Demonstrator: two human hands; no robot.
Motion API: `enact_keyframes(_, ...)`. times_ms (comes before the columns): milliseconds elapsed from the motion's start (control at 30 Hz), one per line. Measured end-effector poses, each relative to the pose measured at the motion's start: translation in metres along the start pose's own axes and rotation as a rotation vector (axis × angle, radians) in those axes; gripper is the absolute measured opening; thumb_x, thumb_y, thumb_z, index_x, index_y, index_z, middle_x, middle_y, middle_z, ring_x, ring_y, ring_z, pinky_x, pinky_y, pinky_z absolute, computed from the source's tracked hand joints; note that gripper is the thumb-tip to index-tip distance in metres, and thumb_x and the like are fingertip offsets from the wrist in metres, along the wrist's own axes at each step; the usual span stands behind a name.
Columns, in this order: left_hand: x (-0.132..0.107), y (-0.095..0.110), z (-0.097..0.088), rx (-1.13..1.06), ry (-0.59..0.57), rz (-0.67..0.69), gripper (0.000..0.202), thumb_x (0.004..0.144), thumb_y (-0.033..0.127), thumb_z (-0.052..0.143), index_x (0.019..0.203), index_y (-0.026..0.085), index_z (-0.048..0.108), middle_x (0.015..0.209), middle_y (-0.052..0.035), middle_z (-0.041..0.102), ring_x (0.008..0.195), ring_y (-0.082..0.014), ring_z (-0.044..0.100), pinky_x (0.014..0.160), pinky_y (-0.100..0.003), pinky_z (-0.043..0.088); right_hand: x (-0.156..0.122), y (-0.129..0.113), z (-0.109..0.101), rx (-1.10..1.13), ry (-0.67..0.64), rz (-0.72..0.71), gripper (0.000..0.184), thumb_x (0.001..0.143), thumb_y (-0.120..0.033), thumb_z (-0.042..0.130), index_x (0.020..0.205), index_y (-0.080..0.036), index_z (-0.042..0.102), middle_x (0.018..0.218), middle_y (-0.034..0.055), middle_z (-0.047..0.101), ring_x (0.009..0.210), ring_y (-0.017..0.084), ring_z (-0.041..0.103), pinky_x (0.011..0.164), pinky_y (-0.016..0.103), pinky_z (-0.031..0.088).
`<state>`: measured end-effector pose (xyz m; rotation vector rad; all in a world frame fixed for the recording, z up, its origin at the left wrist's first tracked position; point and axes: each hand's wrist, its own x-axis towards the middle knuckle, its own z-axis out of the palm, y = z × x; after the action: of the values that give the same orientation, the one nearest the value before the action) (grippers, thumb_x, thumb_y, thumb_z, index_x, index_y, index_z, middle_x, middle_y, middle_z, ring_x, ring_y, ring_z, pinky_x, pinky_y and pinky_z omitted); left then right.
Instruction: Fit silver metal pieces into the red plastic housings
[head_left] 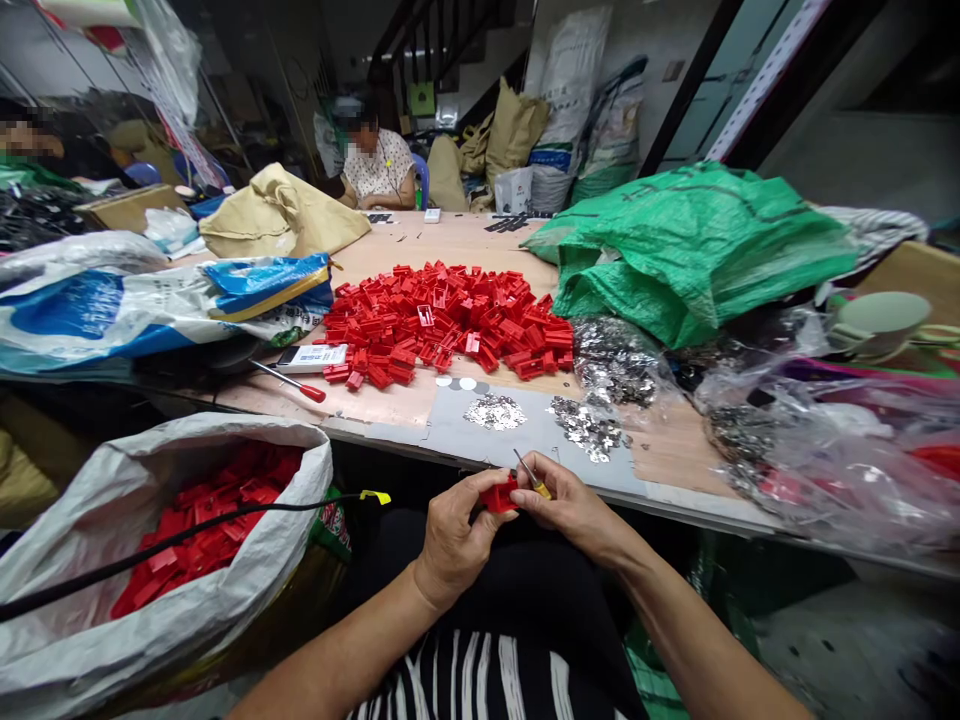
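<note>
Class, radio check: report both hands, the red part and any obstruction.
Left hand gripping red plastic part. Right hand holding yellow-handled tool. Black cord crossing white sack, apart from hands.

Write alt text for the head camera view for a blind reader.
The left hand holds a red part; the right hand holds a yellow-handled tool beside it. Beyond, a table bears piled red parts and small metal pieces.
</note>
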<state>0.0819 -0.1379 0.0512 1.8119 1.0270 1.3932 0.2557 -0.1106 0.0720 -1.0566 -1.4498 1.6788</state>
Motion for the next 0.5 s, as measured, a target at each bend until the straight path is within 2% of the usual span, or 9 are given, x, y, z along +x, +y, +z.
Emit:
enact_keyframes(167, -0.004, -0.002, 0.001, 0.044, -0.027, 0.024, 0.034, 0.084, 0.018, 0.062, 0.118, 0.024, 0.058, 0.111, -0.0054, 0.069, 0.102, -0.0190, 0.066, 0.090, -0.033, 0.054, -0.002, 0.009, -0.001, 0.103, -0.022, 0.063, 0.044, 0.076, -0.051, 0.070, 0.081, -0.021, 0.039, 0.063, -0.0088, 0.034, 0.050, 0.006, 0.024, 0.045, 0.020, 0.017)
enact_keyframes(500, -0.008, -0.008, 0.004, 0.046, -0.078, 0.081, 0.035, 0.084, 0.016, 0.060, 0.118, 0.024, 0.057, 0.112, -0.0061, 0.070, 0.103, -0.0206, 0.066, 0.090, -0.035, 0.055, -0.013, 0.021, -0.002, 0.179, -0.014, 0.097, 0.047, 0.075, -0.054, 0.071, 0.091, -0.021, 0.043, 0.068, -0.0066, 0.040, 0.053, 0.007, 0.033, 0.048, 0.021, 0.019)
